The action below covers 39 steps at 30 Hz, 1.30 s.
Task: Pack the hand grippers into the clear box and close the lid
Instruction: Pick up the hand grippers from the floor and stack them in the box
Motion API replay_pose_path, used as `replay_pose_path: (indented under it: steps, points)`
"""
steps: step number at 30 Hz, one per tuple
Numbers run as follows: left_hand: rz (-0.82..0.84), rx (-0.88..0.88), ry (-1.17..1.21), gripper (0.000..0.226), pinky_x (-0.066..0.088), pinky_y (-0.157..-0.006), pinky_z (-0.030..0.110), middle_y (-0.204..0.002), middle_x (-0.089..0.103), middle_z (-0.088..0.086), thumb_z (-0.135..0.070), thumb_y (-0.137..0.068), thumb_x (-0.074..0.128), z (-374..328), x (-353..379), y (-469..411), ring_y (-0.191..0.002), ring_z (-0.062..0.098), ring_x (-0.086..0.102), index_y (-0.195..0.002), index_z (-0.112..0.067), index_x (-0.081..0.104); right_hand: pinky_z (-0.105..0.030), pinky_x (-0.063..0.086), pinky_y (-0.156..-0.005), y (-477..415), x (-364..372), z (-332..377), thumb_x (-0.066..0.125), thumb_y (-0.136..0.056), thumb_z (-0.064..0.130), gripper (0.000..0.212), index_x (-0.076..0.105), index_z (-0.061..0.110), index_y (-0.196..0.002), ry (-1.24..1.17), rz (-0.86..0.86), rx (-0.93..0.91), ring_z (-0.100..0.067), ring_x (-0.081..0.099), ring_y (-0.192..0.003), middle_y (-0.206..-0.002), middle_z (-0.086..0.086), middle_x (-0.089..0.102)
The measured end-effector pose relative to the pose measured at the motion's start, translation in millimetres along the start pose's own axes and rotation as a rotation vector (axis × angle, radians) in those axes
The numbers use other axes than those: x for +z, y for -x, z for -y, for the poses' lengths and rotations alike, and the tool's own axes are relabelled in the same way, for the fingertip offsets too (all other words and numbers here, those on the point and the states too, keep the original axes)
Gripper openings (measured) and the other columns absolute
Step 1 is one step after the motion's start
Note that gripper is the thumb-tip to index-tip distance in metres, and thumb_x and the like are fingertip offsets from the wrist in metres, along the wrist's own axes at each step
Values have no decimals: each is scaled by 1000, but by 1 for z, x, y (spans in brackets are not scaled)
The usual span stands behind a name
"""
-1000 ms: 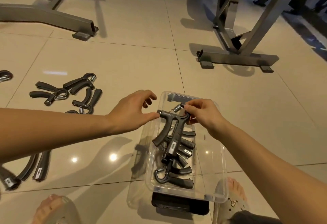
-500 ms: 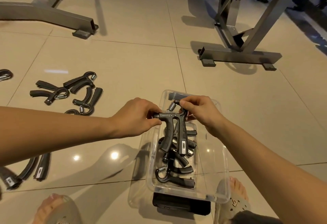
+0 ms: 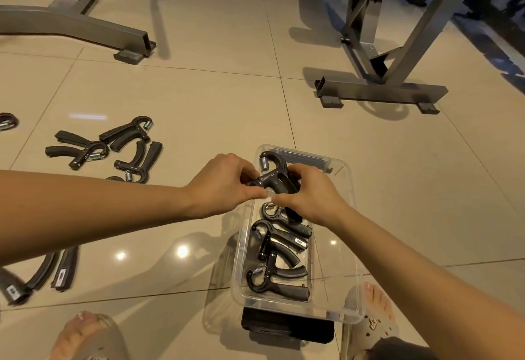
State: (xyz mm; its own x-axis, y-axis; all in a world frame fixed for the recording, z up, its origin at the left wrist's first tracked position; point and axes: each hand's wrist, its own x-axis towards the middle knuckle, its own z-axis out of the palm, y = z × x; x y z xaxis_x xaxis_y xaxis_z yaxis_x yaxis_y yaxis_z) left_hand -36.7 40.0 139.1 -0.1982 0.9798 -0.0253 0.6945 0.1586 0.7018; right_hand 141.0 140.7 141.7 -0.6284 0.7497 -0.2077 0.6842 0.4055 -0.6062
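So both hands were on one hand gripper (image 3: 277, 180). The left hand (image 3: 224, 186) had its fingers curled round the end of one handle. The right hand (image 3: 309, 197) was wrapped over the other side of it, and the two thumbs sat pretty much tip to tip underneath. The gripper was over the far end of the clear box (image 3: 350, 217), with its spring coil pointing away from the person and its handles angled down toward the pile. Couldn't tell if it was touching the ones below or just held above them.

Inside the box a few packed grippers (image 3: 279, 274) lay along the left side, overlapping each other. The box was open on top. Something black (image 3: 287, 328) stuck out from under its near end, but I couldn't make out what.

Off to the left on the tile floor (image 3: 199, 89), a bunch of loose grippers (image 3: 113, 149) lay in a cluster, well apart from the box. A couple more (image 3: 65, 268) sat at the bottom left below the left forearm. A left foot (image 3: 85, 334) and a right foot (image 3: 377, 308) in sandals showed at the bottom, the right one just beside the box's near corner. Two grey metal frames (image 3: 380, 91) stood further back.
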Motion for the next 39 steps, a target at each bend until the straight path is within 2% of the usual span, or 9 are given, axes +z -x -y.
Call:
replay_pose_path:
  steps: [5, 8, 13, 16, 20, 26, 32, 36, 39]
  points:
    - [71, 274, -211, 62, 47, -90, 27, -119, 59, -11, -47, -77, 82, 16, -4, -5, -105, 6, 54, -131, -26, 59, -40, 63, -79, -4, -27, -13, 87, -74, 27, 46, 68, 18, -114, -157, 251, 68, -19, 73, -83, -103, -3, 71]
    - [69, 367, -293, 60, 43, -99, 32, -133, 59, -6, -41, -82, 79, 22, -4, -13, -121, 13, 51, -137, -25, 59, -42, 61, -87, -6, -40, -19, 87, -76, 25, 42, 70, 16, -114, -280, 367, 59, -22, 73, -92, -103, -7, 74]
    - [1, 380, -221, 25, 51, -84, 35, -109, 68, -10, -28, -92, 71, 24, -2, -20, -100, 11, 61, -117, -23, 70, -44, 58, -95, -9, -48, -23, 85, -78, 21, 43, 70, 14, -118, -376, 402, 56, -25, 72, -100, -107, -9, 75]
    - [-35, 373, -191, 19, 44, -72, 25, -101, 68, -10, -27, -93, 70, 27, -4, -23, -84, 7, 58, -111, -22, 71, -38, 58, -93, -7, -50, -20, 83, -81, 20, 44, 68, 16, -122, -385, 354, 41, -22, 72, -101, -113, -3, 73]
    - [-59, 339, -130, 19, 52, -76, 26, -97, 69, -9, -27, -95, 68, 27, -6, -22, -86, 7, 63, -111, -18, 72, -22, 53, -76, -5, -51, -19, 77, -87, 17, 37, 69, 17, -123, -381, 235, -43, -15, 70, -97, -109, 1, 73]
    - [-50, 172, -59, 21, 54, -76, 37, -93, 73, -4, -28, -98, 63, 19, -6, -25, -84, 15, 66, -112, -18, 74, -39, 52, -97, -5, -45, -29, 76, -85, 38, 47, 66, 26, -128, 85, -92, -280, -8, 60, -108, -116, 13, 64]
    - [33, 18, 80, 19, 57, -80, 45, -84, 75, 0, -24, -98, 62, 6, -1, -30, -80, 19, 71, -106, -13, 76, -38, 39, -105, 0, -36, -38, 75, -80, 52, 69, 53, 22, -139, 690, -228, -437, -20, 48, -118, -127, 1, 56]
    - [120, 29, 56, 22, 56, -84, 43, -91, 76, -2, -29, -95, 68, 8, -3, -38, -84, 13, 70, -109, -14, 76, -38, 49, -93, -1, -28, -45, 76, -81, 44, 63, 56, 18, -135, 650, -204, -394, -23, 54, -112, -123, 0, 59]
    - [197, 143, -258, 69, 47, -98, 32, -129, 64, -2, -57, -83, 72, 20, -4, -40, -113, 13, 59, -139, -19, 58, -36, 51, -89, 0, -17, -56, 77, -81, 42, 58, 57, 19, -130, 594, -134, -318, -21, 53, -110, -120, 3, 57]
